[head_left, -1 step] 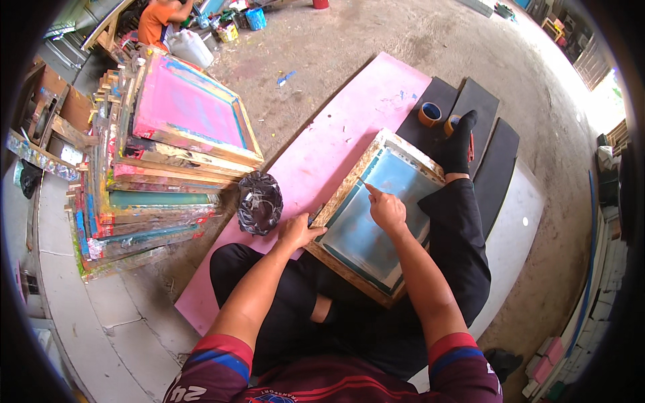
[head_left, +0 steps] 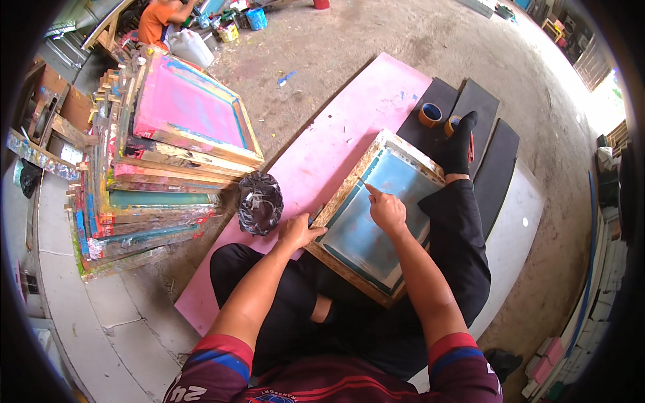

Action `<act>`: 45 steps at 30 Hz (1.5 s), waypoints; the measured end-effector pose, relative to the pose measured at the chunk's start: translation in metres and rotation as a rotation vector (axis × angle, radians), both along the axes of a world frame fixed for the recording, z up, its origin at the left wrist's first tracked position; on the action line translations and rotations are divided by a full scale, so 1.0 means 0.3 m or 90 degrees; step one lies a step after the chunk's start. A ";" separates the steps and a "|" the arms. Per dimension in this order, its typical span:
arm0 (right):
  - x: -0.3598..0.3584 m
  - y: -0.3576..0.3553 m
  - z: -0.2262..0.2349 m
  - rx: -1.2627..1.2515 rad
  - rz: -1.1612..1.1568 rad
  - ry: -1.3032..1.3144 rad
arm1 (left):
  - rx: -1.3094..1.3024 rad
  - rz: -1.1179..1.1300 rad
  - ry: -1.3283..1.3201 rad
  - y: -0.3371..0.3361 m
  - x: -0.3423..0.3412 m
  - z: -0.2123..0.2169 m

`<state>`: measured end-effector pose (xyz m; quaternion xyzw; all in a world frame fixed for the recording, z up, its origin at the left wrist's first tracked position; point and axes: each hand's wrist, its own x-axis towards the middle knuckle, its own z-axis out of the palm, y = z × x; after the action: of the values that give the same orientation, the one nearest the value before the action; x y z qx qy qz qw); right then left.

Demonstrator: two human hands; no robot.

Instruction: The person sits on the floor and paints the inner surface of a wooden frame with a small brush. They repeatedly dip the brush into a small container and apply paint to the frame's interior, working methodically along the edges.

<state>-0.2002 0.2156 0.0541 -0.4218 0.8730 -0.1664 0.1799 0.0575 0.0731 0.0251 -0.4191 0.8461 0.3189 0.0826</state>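
A wooden silk-screen frame [head_left: 338, 193] with a pale blue, hazy mesh lies tilted across my lap and legs. Dark green strips run along the inside of its wood. My left hand [head_left: 299, 233] grips the frame's left side, thumb on top; a small dark blue thing shows by its fingers, too little to name. Over the mesh, my right hand [head_left: 388, 209] has its index finger stretched to the inner left edge, the other fingers curled in. A thin dark line shows at that fingertip; whether the hand holds something, I cannot make out.
A crumpled black plastic bag [head_left: 261, 203] sits left of my left hand on a pink board [head_left: 336, 124]. Stacked used screens [head_left: 191, 107] stand further left. Tape rolls [head_left: 430, 114] lie on dark boards beyond the frame, near my foot. A person in orange [head_left: 156, 25] sits far left.
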 end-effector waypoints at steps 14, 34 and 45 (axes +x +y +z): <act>0.046 -0.074 0.004 0.066 -0.048 -0.082 | 0.009 -0.005 -0.002 -0.023 -0.008 -0.008; -0.043 -0.026 -0.165 -0.091 -0.044 -0.165 | 0.034 -0.005 -0.011 -0.029 -0.024 0.003; -0.102 -0.055 -0.065 -0.090 -0.362 -0.921 | -0.012 -0.016 -0.081 -0.023 -0.034 0.013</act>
<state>-0.2307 0.1991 0.0344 0.0215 0.6005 -0.4949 0.6277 0.0474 0.0663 0.0291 -0.4283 0.8474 0.2828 0.1363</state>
